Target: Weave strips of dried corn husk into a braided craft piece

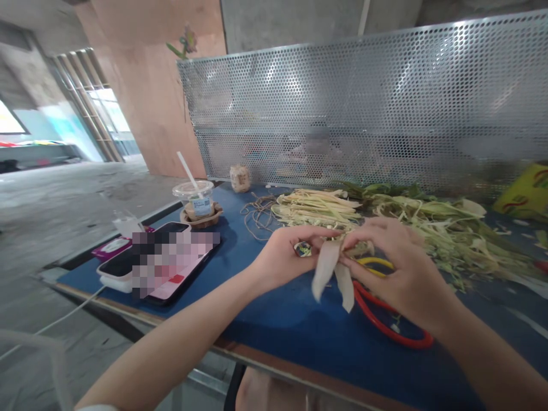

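Observation:
Over the blue tabletop [282, 337], my left hand [285, 254] and my right hand [394, 265] meet around a pale strip of corn husk [326, 268]. Thumb and fingers of the left pinch it from one side. The right grips it near its gathered top, with two flat ends hanging down. Fingers partly hide the gathered part. Beneath the right hand lies a pair of scissors [387, 334] with red and yellow handles; its blades cannot be seen. Just beyond the hands is a stack of pale green husks [319, 205].
A heap of loose husks [436, 220] spreads to the right. Thin brown cord [259, 218] lies left of the stack. At left are a lidded cup [199, 200] with a straw, a lit phone [186, 268] and a second phone [149, 251]. A perforated metal screen [363, 103] stands behind.

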Available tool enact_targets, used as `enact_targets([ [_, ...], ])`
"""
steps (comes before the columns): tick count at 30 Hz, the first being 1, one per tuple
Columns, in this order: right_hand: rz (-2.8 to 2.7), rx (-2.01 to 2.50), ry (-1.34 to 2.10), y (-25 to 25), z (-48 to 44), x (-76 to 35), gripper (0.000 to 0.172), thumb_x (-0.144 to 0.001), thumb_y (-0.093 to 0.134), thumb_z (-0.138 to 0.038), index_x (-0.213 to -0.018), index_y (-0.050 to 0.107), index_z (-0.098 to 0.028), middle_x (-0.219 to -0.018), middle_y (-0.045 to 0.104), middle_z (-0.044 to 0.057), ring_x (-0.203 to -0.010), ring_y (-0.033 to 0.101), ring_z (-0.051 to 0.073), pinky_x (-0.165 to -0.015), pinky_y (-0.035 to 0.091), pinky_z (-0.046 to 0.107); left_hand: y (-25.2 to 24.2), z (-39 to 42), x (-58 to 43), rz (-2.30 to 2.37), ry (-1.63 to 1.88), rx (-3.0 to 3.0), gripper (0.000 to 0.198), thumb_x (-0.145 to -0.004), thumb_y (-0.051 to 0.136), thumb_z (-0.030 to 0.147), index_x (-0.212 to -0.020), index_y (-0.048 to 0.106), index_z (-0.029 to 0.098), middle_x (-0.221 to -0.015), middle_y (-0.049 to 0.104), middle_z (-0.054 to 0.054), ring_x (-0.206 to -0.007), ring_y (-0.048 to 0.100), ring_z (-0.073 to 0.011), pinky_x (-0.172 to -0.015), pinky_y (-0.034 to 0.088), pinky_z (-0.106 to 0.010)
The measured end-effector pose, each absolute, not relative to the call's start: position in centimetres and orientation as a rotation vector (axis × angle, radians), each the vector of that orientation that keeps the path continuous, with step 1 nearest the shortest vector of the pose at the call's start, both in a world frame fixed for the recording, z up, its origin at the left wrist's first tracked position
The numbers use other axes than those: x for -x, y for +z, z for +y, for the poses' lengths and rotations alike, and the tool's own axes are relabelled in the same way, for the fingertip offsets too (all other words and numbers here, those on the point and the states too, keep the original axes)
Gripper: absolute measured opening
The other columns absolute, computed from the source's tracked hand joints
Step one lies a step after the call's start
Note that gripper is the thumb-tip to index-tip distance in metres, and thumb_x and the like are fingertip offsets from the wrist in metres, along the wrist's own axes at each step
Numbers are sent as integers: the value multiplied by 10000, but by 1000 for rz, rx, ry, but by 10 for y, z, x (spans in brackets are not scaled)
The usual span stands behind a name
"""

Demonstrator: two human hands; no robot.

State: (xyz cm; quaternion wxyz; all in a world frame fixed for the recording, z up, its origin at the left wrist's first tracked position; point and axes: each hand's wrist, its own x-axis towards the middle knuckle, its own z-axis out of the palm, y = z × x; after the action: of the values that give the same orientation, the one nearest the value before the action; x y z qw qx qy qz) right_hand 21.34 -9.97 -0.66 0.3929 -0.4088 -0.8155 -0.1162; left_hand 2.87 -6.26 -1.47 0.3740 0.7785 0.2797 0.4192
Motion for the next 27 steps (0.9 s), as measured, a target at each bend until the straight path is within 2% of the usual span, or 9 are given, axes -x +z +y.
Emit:
enact_targets([
  [2, -1992, 1042, -331, -7, -99, -213, 140, -736, 579, -279, -855, 532, -222, -938, 581, 64, -954, 508, 243, -795, 382, 394, -15, -62, -29, 663, 1093, -1889, 409, -693, 637, 238, -1096, 597, 181, -732, 648, -20, -683, 572, -104, -691, 463, -227],
  [4, -1852, 1103, -344, -8, -99, -212, 217, -725, 579, -340, -884, 522, -204, -951, 562, 90, -920, 521, 250, -761, 402, 394, -14, -61, -30, 663, 1145, -1798, 443, -689, 645, 247, -1123, 580, 188, -706, 642, -8, -654, 559, -92, -681, 463, -221],
  [7, -1741, 1232, -282, -9, -99, -208, 298, -705, 589, -397, -909, 510, -196, -772, 572, 53, -725, 561, 211, -681, 426, 369, -13, -62, -31, 701, 1200, -1727, 427, -690, 646, 258, -1110, 592, 200, -735, 653, -10, -670, 560, -92, -673, 461, -213],
  [10, -1797, 1286, -47, -9, -102, -205, 343, -714, 590, -373, -999, 499, -206, -646, 600, 3, -605, 587, 177, -602, 447, 311, -14, -63, -32, 657, 1190, -1683, 473, -696, 640, 238, -1161, 551, 220, -733, 662, -4, -674, 571, -91, -675, 463, -209],
  [12, -1810, 1282, 135, -8, -104, -203, 398, -716, 594, -338, -1078, 476, -220, -664, 638, -4, -600, 609, 168, -566, 459, 277, -14, -63, -32, 627, 1174, -1664, 530, -682, 652, 222, -1195, 518, 226, -709, 663, 2, -661, 579, -91, -657, 464, -205],
  [14, -1807, 1270, 244, -7, -106, -201, 431, -719, 592, -307, -1124, 464, -234, -746, 667, 5, -652, 630, 171, -596, 477, 273, -15, -63, -33, 627, 1174, -1648, 567, -654, 675, 212, -1198, 515, 214, -694, 664, -1, -641, 581, -94, -626, 462, -202],
  [18, -1846, 1263, 303, -6, -107, -202, 306, -736, 558, -233, -1041, 532, -253, -813, 682, 5, -725, 639, 169, -666, 482, 274, -15, -62, -34, 682, 1182, -1594, 624, -602, 711, 211, -1195, 516, 212, -675, 657, 8, -538, 539, -69, -527, 434, -184],
  [22, -1844, 1270, 387, -6, -104, -205, 245, -736, 541, -205, -977, 548, -251, -799, 689, -5, -719, 642, 156, -639, 481, 246, -12, -63, -34, 709, 1133, -1512, 706, -580, 730, 228, -1234, 464, 215, -653, 631, 22, -404, 420, -19, -365, 327, -142],
  [27, -1798, 1220, 570, -4, -102, -208, 239, -748, 535, -242, -986, 534, -225, -784, 688, 15, -712, 647, 169, -636, 488, 263, -10, -63, -33, 721, 1056, -1476, 538, -623, 704, 240, -1128, 522, 186, -637, 594, 30, -388, 388, -8, -298, 258, -112],
])
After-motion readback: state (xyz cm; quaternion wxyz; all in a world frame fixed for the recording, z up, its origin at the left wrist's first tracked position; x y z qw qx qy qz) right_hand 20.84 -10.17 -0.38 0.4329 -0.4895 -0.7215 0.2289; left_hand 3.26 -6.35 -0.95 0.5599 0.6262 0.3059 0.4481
